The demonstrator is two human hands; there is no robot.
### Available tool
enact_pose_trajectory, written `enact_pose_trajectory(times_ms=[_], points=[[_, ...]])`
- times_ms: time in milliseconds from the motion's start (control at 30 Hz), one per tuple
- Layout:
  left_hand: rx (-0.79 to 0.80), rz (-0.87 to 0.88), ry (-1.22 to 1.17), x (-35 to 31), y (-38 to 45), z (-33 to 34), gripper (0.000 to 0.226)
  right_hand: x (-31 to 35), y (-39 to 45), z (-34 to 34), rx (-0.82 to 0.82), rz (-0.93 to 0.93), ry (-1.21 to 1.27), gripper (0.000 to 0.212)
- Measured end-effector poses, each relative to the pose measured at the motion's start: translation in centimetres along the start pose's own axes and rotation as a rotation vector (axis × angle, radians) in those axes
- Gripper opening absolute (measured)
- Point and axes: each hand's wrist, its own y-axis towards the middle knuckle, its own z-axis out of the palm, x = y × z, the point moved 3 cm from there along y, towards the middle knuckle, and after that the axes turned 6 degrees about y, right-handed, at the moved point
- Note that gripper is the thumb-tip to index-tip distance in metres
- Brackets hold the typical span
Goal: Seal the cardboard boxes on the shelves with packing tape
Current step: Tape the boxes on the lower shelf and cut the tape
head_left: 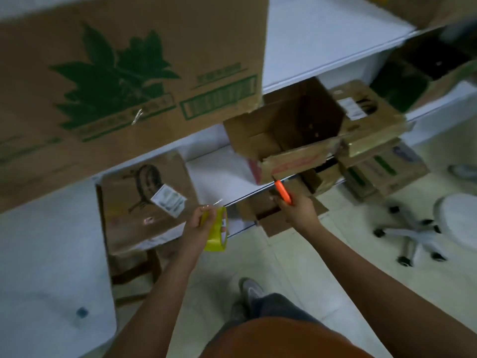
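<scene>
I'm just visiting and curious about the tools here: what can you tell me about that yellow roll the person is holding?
The yellow roll of packing tape is a ring with a glossy yellow outer face and a small printed label on its inner core. It stands on edge in the air in front of the white shelves, gripped by the person's left hand, whose fingers curl over its top. A short clear strip of tape sticks up from the top past the fingers. Nothing else touches it; the picture is too blurred to read the label.
</scene>
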Motion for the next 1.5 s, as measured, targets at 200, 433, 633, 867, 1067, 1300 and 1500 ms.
enact_pose_trajectory(times_ms=[200,433,633,867,1067,1300,1500], points=[[0.053,0.012,-0.116,-2.3,2.4,5.1,0.019,0.1,0.8,-8.3,-0.258,-0.178,-0.284,0.042],[-0.006,-0.051,-0.128,-4.1,3.9,6.8,0.017,1.7,8.0,-13.5,-0.218,-0.329,-0.76,0.079],[-0.233,-0.132,-0.261,-5.7,6.1,10.0,0.019,2.3,14.3,-14.6,0.036,-0.44,-1.145,0.068],[-0.512,-0.348,-0.158,-5.4,7.4,12.4,0.083,-0.4,14.2,-18.4,0.464,-0.848,-1.067,0.017],[-0.551,-0.209,0.074,-6.0,4.0,16.3,0.088,-4.4,13.1,-21.7,0.649,-0.881,-0.918,0.017],[-0.321,0.107,0.402,-8.8,3.4,20.0,0.044,-6.5,13.0,-21.6,0.673,-0.867,-0.907,0.013],[-0.289,0.165,0.364,-10.6,5.8,19.9,0.04,-5.2,13.1,-21.5,0.632,-0.809,-0.881,0.015]])
